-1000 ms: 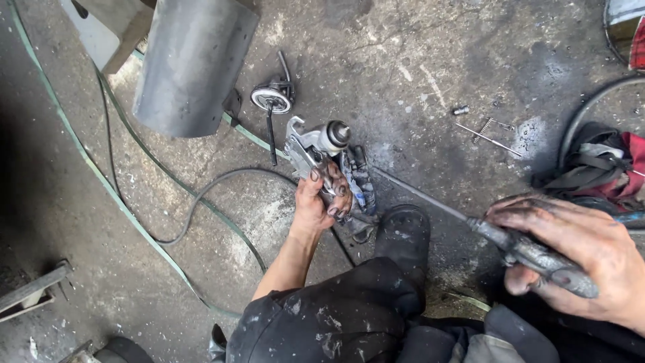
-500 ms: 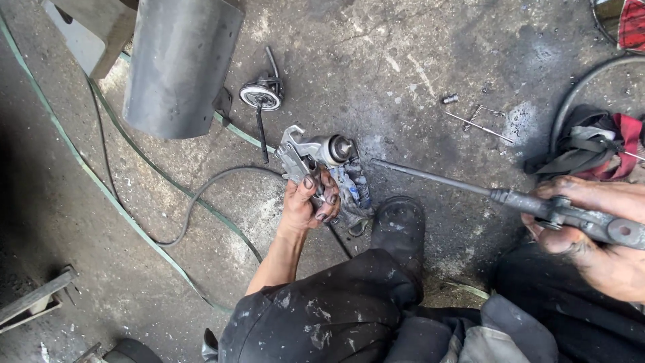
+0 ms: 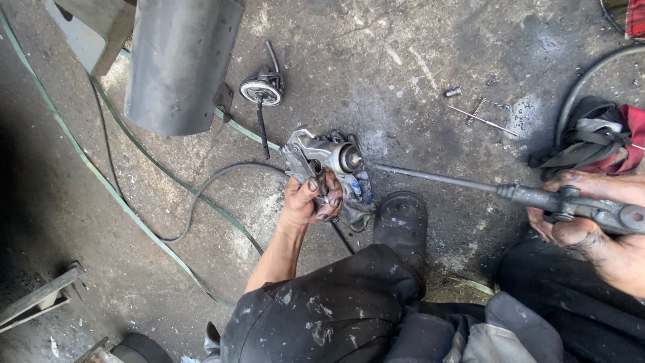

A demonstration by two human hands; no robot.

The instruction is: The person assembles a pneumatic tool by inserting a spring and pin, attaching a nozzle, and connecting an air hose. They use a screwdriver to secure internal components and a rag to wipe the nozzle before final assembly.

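Upper left of frame: dark metal cylinder [image 3: 181,64] lies on concrete floor [image 3: 403,60], w/ small pulley [image 3: 262,91] beside it. Centre: metal assembly [image 3: 322,158] is gripped by left hand [image 3: 309,202], fingers wrapped tight round its lower part. Right edge: right hand [image 3: 578,218] is closed round handle of long tool [image 3: 510,195], shaft tip almost at assembly. Tip should be kept in line w/ assembly's round end, assembly braced firm near boot [image 3: 400,222].

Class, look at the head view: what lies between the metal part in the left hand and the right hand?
A long thin metal rod spans it, above the black boot, in the head view.
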